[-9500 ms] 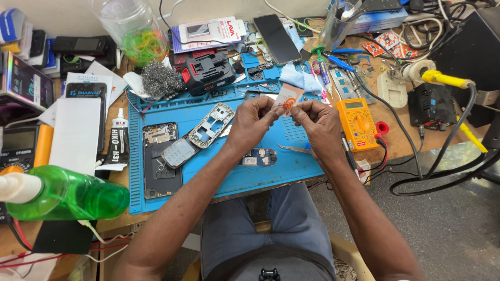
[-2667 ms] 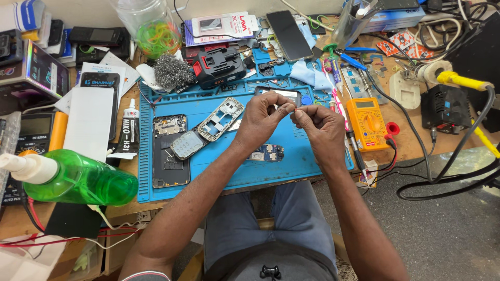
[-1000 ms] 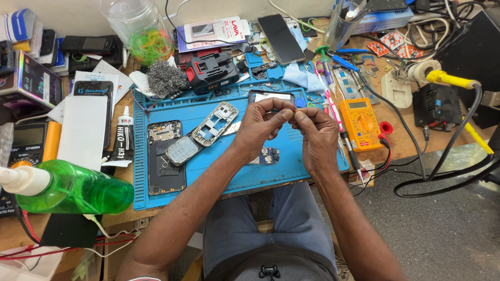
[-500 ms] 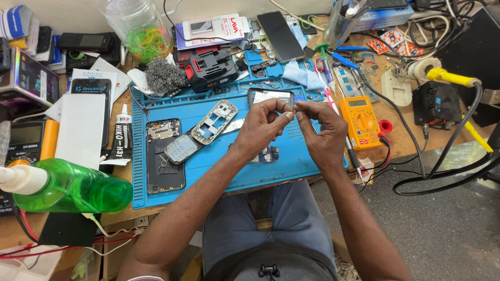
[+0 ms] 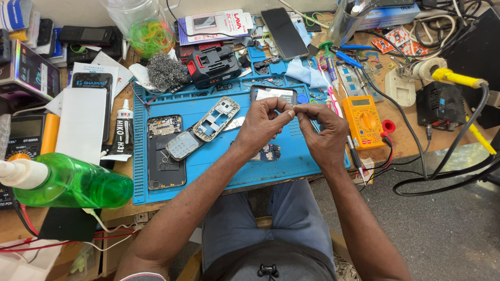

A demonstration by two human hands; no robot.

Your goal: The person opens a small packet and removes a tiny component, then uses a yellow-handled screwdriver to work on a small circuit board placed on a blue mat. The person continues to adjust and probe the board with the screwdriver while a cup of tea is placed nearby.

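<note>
A person seated at a crowded repair bench works with both hands raised over a blue work mat. Far to the left of the hands a green spray bottle lies on its side at the bench edge, with a small glue tube beyond it. Nearer, just left of the left hand, an opened phone body, a loose keypad and a grey phone frame lie on the mat. The left hand is closed in a pinch, thumb and forefinger meeting those of the right hand, also pinched; between the fingertips sits a tiny pale part, too small to identify. Below the hands a small circuit board rests on the mat; just behind them lies a dark phone with a white label. To the right of the right hand sits an orange multimeter, and farther right a yellow-handled soldering iron in its stand.
</note>
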